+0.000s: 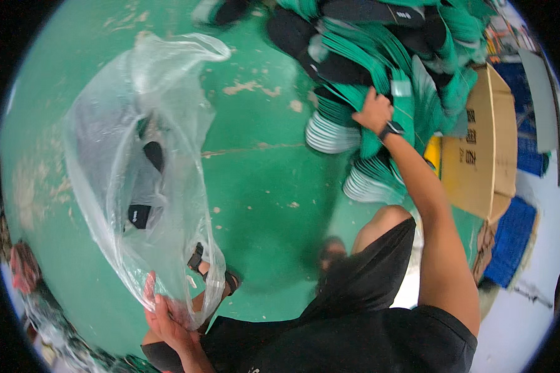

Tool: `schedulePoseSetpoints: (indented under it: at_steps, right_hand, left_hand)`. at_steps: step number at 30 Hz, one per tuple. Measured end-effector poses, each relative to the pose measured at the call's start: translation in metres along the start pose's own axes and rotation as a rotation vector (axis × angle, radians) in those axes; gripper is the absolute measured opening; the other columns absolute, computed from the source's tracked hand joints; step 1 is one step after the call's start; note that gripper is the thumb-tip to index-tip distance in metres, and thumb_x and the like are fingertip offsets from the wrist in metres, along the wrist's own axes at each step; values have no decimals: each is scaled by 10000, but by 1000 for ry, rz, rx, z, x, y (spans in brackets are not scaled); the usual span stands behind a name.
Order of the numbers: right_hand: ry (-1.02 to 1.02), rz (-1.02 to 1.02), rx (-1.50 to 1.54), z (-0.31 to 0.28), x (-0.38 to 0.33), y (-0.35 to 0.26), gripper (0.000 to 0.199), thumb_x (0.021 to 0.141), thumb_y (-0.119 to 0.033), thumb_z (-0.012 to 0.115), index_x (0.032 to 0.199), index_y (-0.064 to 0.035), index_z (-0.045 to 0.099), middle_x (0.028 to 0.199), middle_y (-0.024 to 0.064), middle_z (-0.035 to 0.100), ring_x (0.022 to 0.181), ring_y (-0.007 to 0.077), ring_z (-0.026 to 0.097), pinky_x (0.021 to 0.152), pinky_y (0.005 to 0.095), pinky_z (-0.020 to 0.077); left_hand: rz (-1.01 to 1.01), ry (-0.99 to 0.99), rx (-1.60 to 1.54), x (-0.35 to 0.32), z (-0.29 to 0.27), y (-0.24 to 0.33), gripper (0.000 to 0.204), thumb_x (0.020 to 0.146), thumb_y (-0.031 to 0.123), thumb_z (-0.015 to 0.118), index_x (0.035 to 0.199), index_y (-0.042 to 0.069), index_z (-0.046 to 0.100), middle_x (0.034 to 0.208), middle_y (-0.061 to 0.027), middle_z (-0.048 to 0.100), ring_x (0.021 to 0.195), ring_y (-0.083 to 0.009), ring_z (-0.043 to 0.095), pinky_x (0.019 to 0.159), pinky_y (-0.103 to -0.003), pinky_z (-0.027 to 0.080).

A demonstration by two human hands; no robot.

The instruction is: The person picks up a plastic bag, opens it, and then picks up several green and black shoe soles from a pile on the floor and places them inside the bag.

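Note:
My left hand (163, 314) grips the lower edge of a big clear plastic bag (130, 161) that hangs open over the green floor, with a few black pieces inside it. My right hand (373, 112), a dark watch on its wrist, reaches out to a heap of green, black and white flat sandals (379, 56) at the top right and rests on a stack of green ones. Whether its fingers close around a sandal I cannot make out.
The green painted floor (261, 180) has worn patches. A brown cardboard box (488, 143) stands right of the heap, with blue crates (510, 239) beside it. My knee and black shorts (373, 267) and a sandalled foot (214, 273) fill the lower middle.

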State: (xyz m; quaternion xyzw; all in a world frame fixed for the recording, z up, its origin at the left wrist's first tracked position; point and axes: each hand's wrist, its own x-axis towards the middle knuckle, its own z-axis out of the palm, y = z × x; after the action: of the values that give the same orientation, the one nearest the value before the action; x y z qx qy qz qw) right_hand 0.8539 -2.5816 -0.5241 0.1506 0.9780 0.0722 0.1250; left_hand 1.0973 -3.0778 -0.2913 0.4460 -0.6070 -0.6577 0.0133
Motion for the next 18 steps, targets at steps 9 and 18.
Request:
schedulePoseSetpoints:
  at_steps: [9,18]
  right_hand:
    - [140,-465,123,-28,-50,-56,881,571,-435,775,1220,21,393,1128,191,509,1032,371,491,822,468,441]
    - [38,66,431,14,-19,-20,1080,608,-708,625,1219,140,351,1185,296,461,1100,411,456,916,484,391]
  left_hand:
    - [62,32,15,-13,-38,-5,410,932,246,443,1272,19,455,607,77,312,513,-1,338,472,-158,338]
    - [140,213,90,-22,-15,-6,342,931,243,439,1199,54,537,701,52,319,595,-38,349,512,-187,300]
